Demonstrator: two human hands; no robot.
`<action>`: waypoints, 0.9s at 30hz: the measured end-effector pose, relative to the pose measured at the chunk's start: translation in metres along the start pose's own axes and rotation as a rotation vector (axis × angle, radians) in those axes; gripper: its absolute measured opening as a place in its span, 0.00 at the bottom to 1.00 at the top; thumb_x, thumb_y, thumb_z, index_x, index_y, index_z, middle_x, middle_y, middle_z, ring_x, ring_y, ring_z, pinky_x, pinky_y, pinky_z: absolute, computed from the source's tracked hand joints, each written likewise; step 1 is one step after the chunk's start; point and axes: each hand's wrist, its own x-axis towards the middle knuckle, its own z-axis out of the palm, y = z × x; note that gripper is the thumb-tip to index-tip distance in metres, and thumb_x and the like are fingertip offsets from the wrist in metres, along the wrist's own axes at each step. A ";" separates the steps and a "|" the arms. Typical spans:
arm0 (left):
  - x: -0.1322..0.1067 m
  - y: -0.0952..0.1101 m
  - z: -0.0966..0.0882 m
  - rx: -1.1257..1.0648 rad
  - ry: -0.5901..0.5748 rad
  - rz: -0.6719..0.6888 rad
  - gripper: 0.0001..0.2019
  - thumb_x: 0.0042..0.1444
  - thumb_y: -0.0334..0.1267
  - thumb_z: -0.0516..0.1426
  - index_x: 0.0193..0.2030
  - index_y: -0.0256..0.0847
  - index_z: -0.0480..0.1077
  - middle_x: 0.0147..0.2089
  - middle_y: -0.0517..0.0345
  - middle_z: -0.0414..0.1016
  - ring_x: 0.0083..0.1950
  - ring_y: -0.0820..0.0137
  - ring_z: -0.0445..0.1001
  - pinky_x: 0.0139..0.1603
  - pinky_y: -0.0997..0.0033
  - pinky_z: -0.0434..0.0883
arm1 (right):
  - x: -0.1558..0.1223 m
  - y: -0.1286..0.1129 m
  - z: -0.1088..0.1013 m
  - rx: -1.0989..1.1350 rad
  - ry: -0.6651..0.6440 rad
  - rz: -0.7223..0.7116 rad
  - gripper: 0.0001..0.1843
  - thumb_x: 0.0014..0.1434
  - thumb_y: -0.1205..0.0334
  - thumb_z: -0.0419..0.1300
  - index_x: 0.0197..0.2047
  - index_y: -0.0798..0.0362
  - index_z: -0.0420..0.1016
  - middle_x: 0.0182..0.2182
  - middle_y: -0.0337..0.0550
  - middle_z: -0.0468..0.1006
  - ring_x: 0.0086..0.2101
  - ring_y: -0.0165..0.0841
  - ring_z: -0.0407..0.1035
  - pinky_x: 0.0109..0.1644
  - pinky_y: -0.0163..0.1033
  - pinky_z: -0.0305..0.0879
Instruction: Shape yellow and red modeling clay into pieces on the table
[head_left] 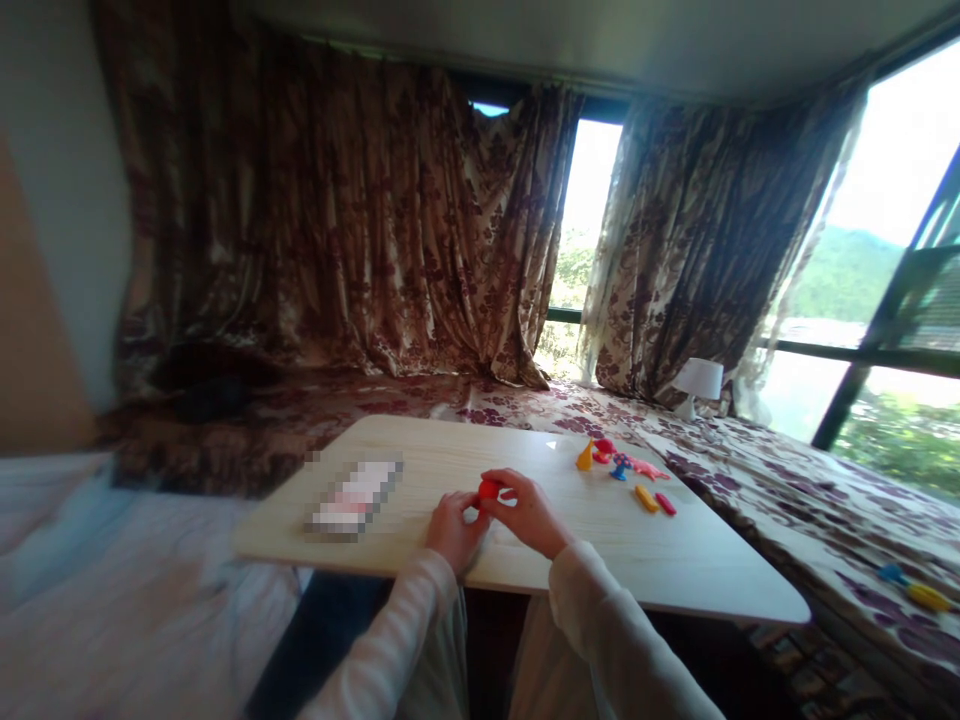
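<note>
Close to the near edge of the table, a small red round object [489,490] is between my two hands; its exact kind is not clear. My right hand [531,515] pinches it from above and the right, thumb and fingers closed on it. From the left, the curled fingers of my left hand [454,528] also grip it, low over the tabletop. To the right of my hands lie a yellow cone-shaped piece [585,457], a red piece [602,450], a blue piece [619,466] and a pinkish-red toy figure [649,469]. Nearer are a yellow stick [646,499] and a red stick [665,504].
The pale wooden table [420,450] has rounded corners. A pixelated flat item [355,498] lies on its left part. Beyond it is a flower-patterned ledge [525,402] with a white lamp [697,385]. A yellow piece [928,598] and a blue piece [892,573] rest at far right.
</note>
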 end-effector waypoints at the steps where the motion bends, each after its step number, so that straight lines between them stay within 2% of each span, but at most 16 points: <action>1: 0.000 0.000 0.000 0.005 0.004 0.000 0.12 0.60 0.43 0.55 0.45 0.37 0.69 0.46 0.54 0.73 0.45 0.69 0.72 0.47 0.59 0.72 | -0.001 0.001 -0.002 0.003 0.000 0.001 0.16 0.49 0.63 0.61 0.44 0.50 0.76 0.40 0.43 0.78 0.38 0.36 0.73 0.40 0.43 0.70; 5: -0.001 0.000 -0.001 0.009 0.014 -0.006 0.12 0.59 0.43 0.55 0.43 0.37 0.70 0.45 0.55 0.73 0.45 0.69 0.72 0.48 0.59 0.71 | -0.009 0.009 -0.007 0.004 0.055 0.023 0.17 0.54 0.63 0.54 0.47 0.51 0.72 0.44 0.46 0.76 0.40 0.35 0.72 0.42 0.42 0.70; 12: 0.000 0.001 0.000 -0.034 0.021 -0.075 0.12 0.59 0.43 0.55 0.44 0.37 0.69 0.45 0.55 0.73 0.45 0.68 0.72 0.48 0.58 0.71 | -0.029 0.030 0.015 -0.007 0.102 0.120 0.25 0.45 0.67 0.60 0.48 0.50 0.68 0.38 0.41 0.78 0.35 0.35 0.71 0.39 0.42 0.67; 16: 0.000 0.001 0.000 -0.095 0.029 -0.118 0.13 0.59 0.43 0.55 0.44 0.37 0.69 0.45 0.55 0.73 0.45 0.68 0.73 0.48 0.59 0.71 | -0.030 0.033 0.024 0.013 0.123 0.113 0.20 0.45 0.68 0.60 0.44 0.50 0.67 0.33 0.38 0.78 0.33 0.33 0.72 0.39 0.40 0.66; 20: -0.001 0.005 -0.003 -0.176 0.010 -0.121 0.13 0.59 0.43 0.55 0.44 0.37 0.69 0.46 0.54 0.73 0.46 0.68 0.72 0.48 0.58 0.71 | -0.029 0.032 0.025 0.073 0.122 0.090 0.12 0.51 0.63 0.58 0.41 0.53 0.67 0.32 0.44 0.79 0.32 0.34 0.73 0.36 0.39 0.67; 24: -0.002 0.009 -0.009 -0.252 -0.017 -0.108 0.13 0.59 0.43 0.55 0.45 0.36 0.69 0.45 0.55 0.73 0.46 0.68 0.73 0.48 0.58 0.71 | -0.029 0.030 0.025 0.122 0.094 0.082 0.13 0.55 0.56 0.56 0.42 0.54 0.69 0.35 0.46 0.80 0.34 0.35 0.74 0.35 0.38 0.69; 27: -0.001 0.009 -0.011 -0.276 -0.037 -0.106 0.13 0.59 0.43 0.55 0.44 0.36 0.69 0.45 0.55 0.73 0.45 0.68 0.73 0.47 0.59 0.72 | -0.029 0.028 0.024 0.091 0.097 0.092 0.15 0.53 0.58 0.58 0.43 0.55 0.71 0.35 0.46 0.80 0.33 0.35 0.73 0.36 0.38 0.69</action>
